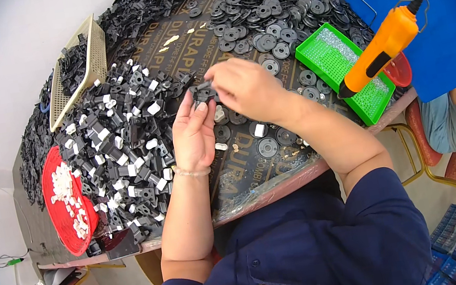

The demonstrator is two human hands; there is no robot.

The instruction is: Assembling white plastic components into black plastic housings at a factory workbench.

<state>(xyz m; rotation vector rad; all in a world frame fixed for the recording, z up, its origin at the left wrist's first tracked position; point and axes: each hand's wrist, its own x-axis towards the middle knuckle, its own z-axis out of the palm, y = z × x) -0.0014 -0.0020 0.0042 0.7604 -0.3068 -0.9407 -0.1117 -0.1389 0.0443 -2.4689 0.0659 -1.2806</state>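
Note:
A small black plastic part (203,92) is held up over the middle of the table. My left hand (194,136), palm turned up, grips it from below between thumb and fingers. From the right, my right hand (246,89) closes on the same part, its curled fingers hiding some of it. Beside my left hand spreads a pile of black plastic parts (133,130), many with white pieces fitted. Grey-black round discs (267,42) lie beyond my right hand, and a few more lie nearer, under my right forearm.
An orange electric screwdriver (383,49) hangs at the right over a green basket (342,73) of small metal pieces. A red tray (65,228) with white pieces stands at the left. Behind it is a beige basket (96,47) of black parts. Another person sits at far right.

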